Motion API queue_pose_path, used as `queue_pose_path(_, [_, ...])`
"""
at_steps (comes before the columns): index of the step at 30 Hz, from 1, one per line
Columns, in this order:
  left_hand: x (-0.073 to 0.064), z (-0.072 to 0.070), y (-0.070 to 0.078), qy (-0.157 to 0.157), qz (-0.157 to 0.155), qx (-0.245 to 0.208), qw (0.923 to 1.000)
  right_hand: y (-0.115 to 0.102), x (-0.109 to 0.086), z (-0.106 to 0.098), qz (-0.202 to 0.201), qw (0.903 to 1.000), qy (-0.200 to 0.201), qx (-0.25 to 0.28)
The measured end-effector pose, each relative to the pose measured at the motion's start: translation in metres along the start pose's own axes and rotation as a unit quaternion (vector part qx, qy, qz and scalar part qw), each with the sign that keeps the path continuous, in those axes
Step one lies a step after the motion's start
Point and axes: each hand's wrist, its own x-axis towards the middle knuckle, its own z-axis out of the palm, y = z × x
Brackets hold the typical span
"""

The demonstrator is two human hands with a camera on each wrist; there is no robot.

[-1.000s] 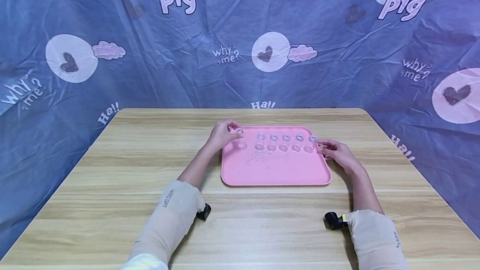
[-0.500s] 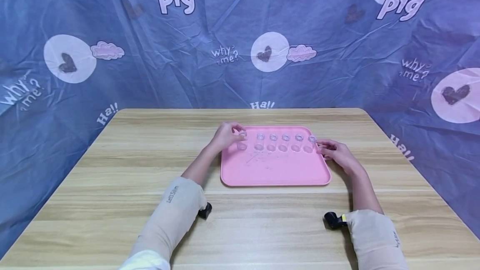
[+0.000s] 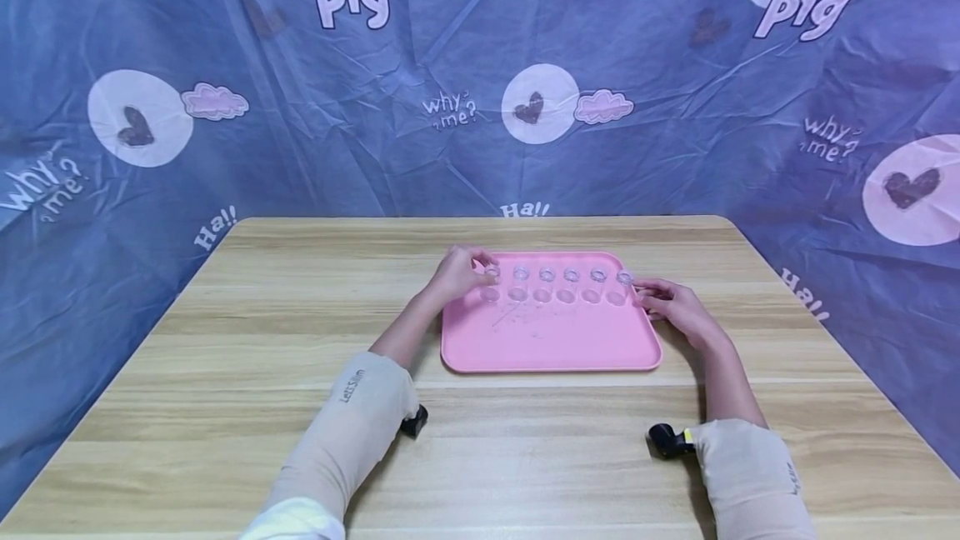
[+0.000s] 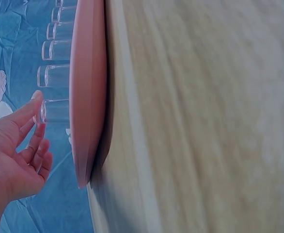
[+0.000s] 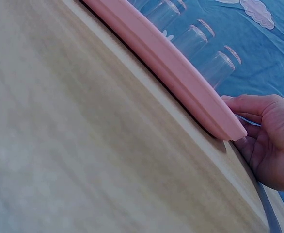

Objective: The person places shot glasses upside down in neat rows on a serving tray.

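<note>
On a pink tray [image 3: 555,347] stands a row of several small clear glasses [image 3: 572,275], narrower thick ends up and wider rims down. My left hand [image 3: 456,275] pinches the top of the leftmost glass [image 4: 57,111] between thumb and fingertips. In the left wrist view, this glass stands upright with its lower end hidden by the tray's raised edge. At the far right of the row, my right hand [image 3: 675,308] holds the tray's right edge, thumb at the rim [image 5: 228,108] and fingers beside it. The rightmost glass [image 5: 218,70] is close to that thumb.
The tray lies on a wood-grain table [image 3: 525,448], toward its back edge. Behind the table hangs a blue printed cloth [image 3: 420,165]. A black wrist camera [image 3: 666,440] sticks out from the right sleeve, another [image 3: 415,422] from the left one.
My left hand has moved right and slightly down with the leftmost glass, bringing it closer to the rest of the row. My right hand has stayed at the tray's edge.
</note>
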Motion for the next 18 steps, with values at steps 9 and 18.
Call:
queue_pose_path(9, [0.0002, 0.0041, 0.0012, -0.004, 0.007, -0.006, 0.9999, 0.0005, 0.0006, 0.0001, -0.003, 1.0, 0.001, 0.003])
queue_pose_path(18, [-0.002, 0.0049, 0.0044, -0.004, 0.007, 0.001, 1.0, 0.0004, 0.0004, 0.0003, -0.006, 1.0, 0.001, -0.001])
